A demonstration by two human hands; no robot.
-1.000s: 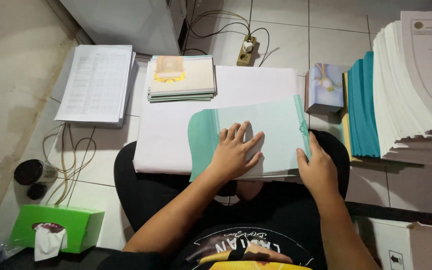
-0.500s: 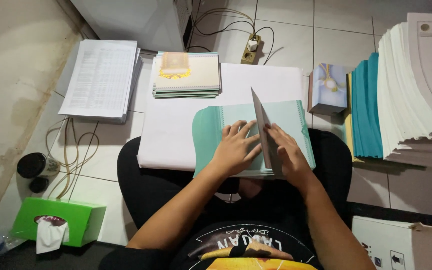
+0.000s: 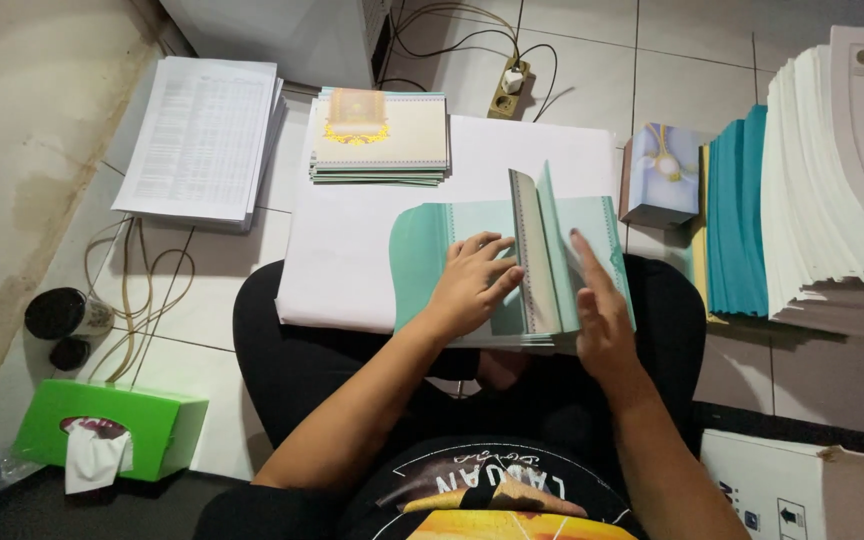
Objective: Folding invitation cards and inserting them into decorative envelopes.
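At the far left, a green tissue box (image 3: 117,428) stands on the tiled floor (image 3: 212,270), with a dark round cup (image 3: 60,312) and a loop of cable (image 3: 147,290) just above it. Further up lies a stack of printed sheets (image 3: 202,135). Next to it, a pile of cream cards with gold ornament (image 3: 382,133) rests at the top edge of a large white sheet stack (image 3: 352,250), which lies partly across the seated person's lap. On that white stack sits a pale green booklet (image 3: 552,265), part open, with one leaf standing nearly upright in the middle. The left hand (image 3: 472,285) lies flat on the booklet's left part, fingers spread and pressing down, closed on nothing. The right hand (image 3: 600,305) is just right of the raised leaf, fingers straight and open against the right-hand pages; whether it pinches a page cannot be told. Behind, a power strip (image 3: 508,90) lies on the floor. To the right come a small patterned box (image 3: 660,172), then upright teal covers (image 3: 737,225), then a tall stack of white papers (image 3: 832,200).
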